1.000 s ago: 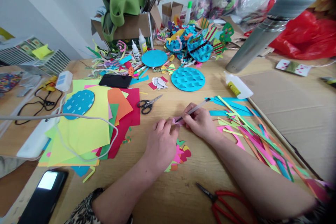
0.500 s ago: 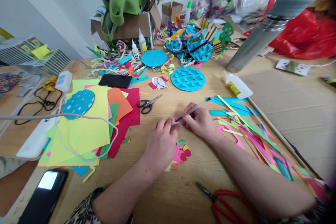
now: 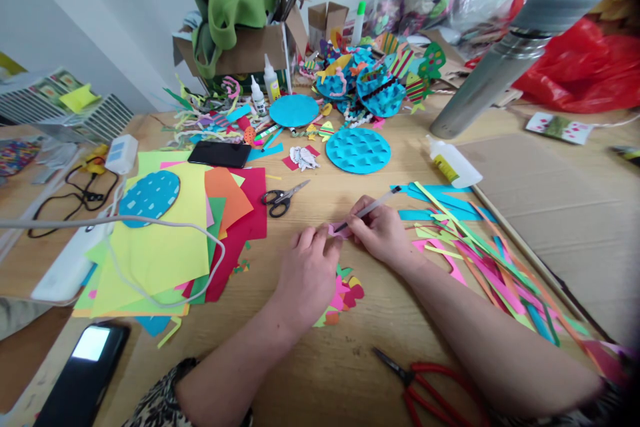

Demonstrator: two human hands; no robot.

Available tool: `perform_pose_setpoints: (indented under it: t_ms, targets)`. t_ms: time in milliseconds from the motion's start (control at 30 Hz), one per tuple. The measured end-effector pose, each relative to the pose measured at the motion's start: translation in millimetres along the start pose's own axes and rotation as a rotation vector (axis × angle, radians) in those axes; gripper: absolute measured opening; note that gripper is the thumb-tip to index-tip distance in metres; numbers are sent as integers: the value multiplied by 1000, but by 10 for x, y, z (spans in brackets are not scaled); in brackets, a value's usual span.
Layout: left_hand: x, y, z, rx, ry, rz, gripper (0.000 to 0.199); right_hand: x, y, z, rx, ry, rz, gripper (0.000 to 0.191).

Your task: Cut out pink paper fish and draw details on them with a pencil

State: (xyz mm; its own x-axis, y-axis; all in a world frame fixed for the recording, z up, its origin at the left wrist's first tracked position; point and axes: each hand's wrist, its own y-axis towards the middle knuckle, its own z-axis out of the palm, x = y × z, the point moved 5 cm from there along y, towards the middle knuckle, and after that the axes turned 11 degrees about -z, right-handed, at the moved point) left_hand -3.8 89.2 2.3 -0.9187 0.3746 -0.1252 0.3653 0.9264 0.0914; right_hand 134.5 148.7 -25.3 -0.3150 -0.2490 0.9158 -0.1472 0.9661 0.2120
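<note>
My right hand point(image 3: 384, 232) is closed around a pen point(image 3: 376, 202) with a clear barrel and a black end. Its tip rests on a small pink paper piece point(image 3: 338, 229) on the table. Bent fingers of my left hand point(image 3: 306, 275) hold that paper down from the left, covering part of it. Below and beside my left hand lies a heap of small cut paper shapes point(image 3: 345, 295) in pink, green, red and yellow. Black-handled scissors point(image 3: 281, 199) lie beyond my left hand. Red-handled scissors point(image 3: 419, 380) are near the front edge, between my forearms.
Coloured paper sheets point(image 3: 165, 260) and a white cable point(image 3: 220, 260) lie left. Paper strips point(image 3: 500, 273), a glue bottle point(image 3: 454, 163) and cardboard point(image 3: 560, 200) are right. A steel flask point(image 3: 493, 73) stands behind. Blue discs point(image 3: 358, 151) lie ahead. Another person's arm point(image 3: 30, 353) shows at left.
</note>
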Motion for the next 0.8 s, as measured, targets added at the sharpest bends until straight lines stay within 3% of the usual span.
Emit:
perform_pose_setpoints:
  t_ms: [800]
  targets:
    - [-3,-8,11,-6,13,5,40,4,-6,20,20,2,-15,9]
